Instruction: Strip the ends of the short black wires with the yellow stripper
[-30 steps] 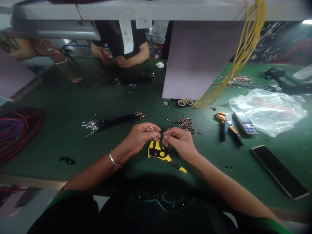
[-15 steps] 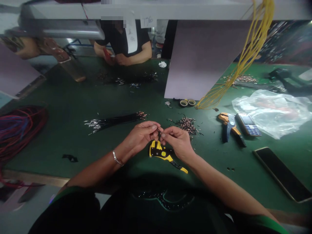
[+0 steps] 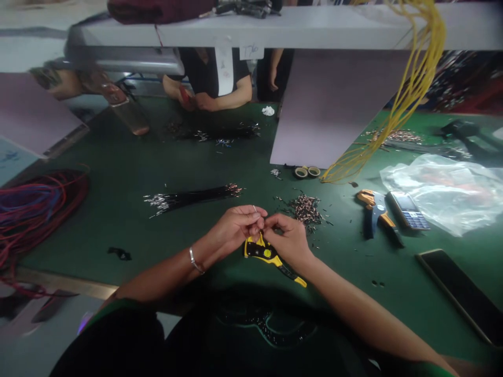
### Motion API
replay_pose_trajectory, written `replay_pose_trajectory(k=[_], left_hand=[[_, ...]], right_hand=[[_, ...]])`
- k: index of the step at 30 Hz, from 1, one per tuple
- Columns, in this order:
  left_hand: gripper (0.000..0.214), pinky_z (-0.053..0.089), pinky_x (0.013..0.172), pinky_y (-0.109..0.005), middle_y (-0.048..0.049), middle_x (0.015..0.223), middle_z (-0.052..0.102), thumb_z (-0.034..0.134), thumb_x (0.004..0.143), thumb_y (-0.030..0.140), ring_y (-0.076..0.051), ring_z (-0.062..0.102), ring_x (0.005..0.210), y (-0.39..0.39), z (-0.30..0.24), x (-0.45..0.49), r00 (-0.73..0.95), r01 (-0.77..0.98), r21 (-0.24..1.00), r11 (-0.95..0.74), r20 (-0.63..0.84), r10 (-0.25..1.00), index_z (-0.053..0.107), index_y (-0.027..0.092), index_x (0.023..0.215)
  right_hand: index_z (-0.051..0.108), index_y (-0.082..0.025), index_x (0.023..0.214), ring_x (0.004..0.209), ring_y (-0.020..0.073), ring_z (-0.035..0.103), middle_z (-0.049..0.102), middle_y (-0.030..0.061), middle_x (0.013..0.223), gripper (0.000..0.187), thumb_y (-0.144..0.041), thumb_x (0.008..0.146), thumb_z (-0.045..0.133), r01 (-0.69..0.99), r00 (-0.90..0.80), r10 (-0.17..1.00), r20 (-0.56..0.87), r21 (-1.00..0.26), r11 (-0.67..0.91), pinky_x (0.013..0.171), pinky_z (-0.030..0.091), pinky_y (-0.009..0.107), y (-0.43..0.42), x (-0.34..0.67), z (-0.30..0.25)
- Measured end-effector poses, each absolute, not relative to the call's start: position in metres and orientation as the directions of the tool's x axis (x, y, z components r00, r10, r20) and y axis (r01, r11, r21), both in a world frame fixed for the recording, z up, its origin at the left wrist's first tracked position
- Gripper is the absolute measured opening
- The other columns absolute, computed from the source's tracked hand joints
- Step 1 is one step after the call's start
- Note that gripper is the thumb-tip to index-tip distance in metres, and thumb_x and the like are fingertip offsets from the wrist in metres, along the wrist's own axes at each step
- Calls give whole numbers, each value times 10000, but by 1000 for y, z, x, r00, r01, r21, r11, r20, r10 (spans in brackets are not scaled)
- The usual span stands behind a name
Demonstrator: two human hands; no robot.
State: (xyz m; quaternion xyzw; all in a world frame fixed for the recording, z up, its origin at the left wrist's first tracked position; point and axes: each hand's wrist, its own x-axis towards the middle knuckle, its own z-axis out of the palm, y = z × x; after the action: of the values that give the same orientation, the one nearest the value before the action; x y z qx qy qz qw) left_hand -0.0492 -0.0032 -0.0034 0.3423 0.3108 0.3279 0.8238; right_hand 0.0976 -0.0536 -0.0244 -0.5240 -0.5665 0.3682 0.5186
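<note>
My left hand (image 3: 238,226) and my right hand (image 3: 288,238) meet fingertip to fingertip above the green table (image 3: 118,209). Both are pinched on a small thin wire piece (image 3: 257,215) with a metal end that pokes up between them. Just under the hands lies a yellow and black wire stripper (image 3: 271,256). A pile of small metal terminals (image 3: 306,207) lies right of the hands. A bundle of black wires with metal tips (image 3: 192,196) lies to the left.
An orange and blue hand tool (image 3: 375,214), a small keypad phone (image 3: 406,209), a clear plastic bag (image 3: 448,191) and a dark smartphone (image 3: 463,293) lie to the right. Yellow cables (image 3: 404,94) hang down. Red and blue wire coils (image 3: 35,209) lie left. Another person's hands (image 3: 196,99) work across the table.
My hands have closed together from a small gap, fingertips now touching around the wire piece. The view has tilted so everything sits slightly lower.
</note>
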Motion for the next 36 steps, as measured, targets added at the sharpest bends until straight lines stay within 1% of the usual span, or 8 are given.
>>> replay_pose_trajectory(k=[2, 4, 7, 11, 17, 22, 31, 36], left_hand=[[114, 417, 445, -202, -3, 591, 587, 661, 770, 158, -68, 493, 453, -4, -4, -49, 589, -302, 769, 563, -314, 745, 667, 82, 855], [108, 381, 403, -196, 5, 560, 564, 659, 758, 167, -68, 471, 423, -5, -5, -49, 585, -274, 775, 569, -335, 739, 660, 85, 828], [111, 333, 360, -186, 16, 529, 536, 667, 734, 178, -57, 420, 389, -6, -6, -48, 557, -254, 788, 561, -355, 751, 654, 86, 795], [128, 304, 340, -180, 28, 501, 512, 687, 702, 189, -46, 372, 370, -9, -7, -46, 524, -242, 790, 563, -382, 762, 649, 87, 769], [124, 224, 327, -163, 18, 487, 512, 699, 635, 155, -30, 323, 374, -11, -6, -40, 522, -223, 767, 602, -427, 738, 646, 78, 716], [126, 180, 343, -162, 16, 487, 515, 703, 621, 157, -20, 293, 374, -13, -6, -36, 513, -197, 755, 625, -464, 722, 644, 83, 705], [132, 167, 351, -161, 26, 474, 499, 707, 621, 171, -22, 313, 369, -18, -10, -36, 487, -170, 763, 624, -485, 726, 627, 100, 698], [151, 175, 344, -161, 21, 468, 505, 716, 605, 193, -27, 318, 365, -19, -10, -36, 481, -172, 774, 609, -474, 738, 628, 104, 690]], right_hand=[[602, -186, 645, 556, 119, 594, 644, -16, 600, 89, -123, 698, 570, 368, 66, 942, 329, -886, 283, 593, 481, 247, -55, 97, -24], [575, -189, 618, 534, 114, 581, 629, -18, 587, 109, -110, 692, 556, 463, 41, 907, 418, -812, 354, 575, 469, 239, -55, 95, -24], [522, -197, 592, 502, 110, 551, 601, -19, 559, 134, -104, 688, 533, 538, 15, 864, 503, -732, 417, 538, 444, 230, -54, 93, -27], [471, -205, 587, 485, 111, 523, 561, -18, 540, 148, -96, 676, 516, 581, -23, 821, 571, -660, 475, 518, 416, 230, -53, 91, -33], [419, -220, 575, 464, 115, 458, 493, -27, 510, 174, -80, 651, 491, 631, -43, 765, 642, -577, 519, 482, 369, 239, -55, 94, -40], [421, -221, 574, 483, 130, 478, 494, -16, 514, 174, -76, 642, 488, 654, -59, 740, 670, -534, 536, 492, 381, 253, -56, 97, -43], [408, -224, 558, 486, 131, 449, 463, -23, 499, 199, -76, 667, 486, 668, -94, 695, 713, -472, 574, 495, 367, 262, -56, 97, -43], [424, -225, 561, 499, 141, 461, 479, -12, 508, 200, -82, 685, 490, 693, -124, 700, 703, -444, 568, 502, 372, 274, -57, 96, -43]])
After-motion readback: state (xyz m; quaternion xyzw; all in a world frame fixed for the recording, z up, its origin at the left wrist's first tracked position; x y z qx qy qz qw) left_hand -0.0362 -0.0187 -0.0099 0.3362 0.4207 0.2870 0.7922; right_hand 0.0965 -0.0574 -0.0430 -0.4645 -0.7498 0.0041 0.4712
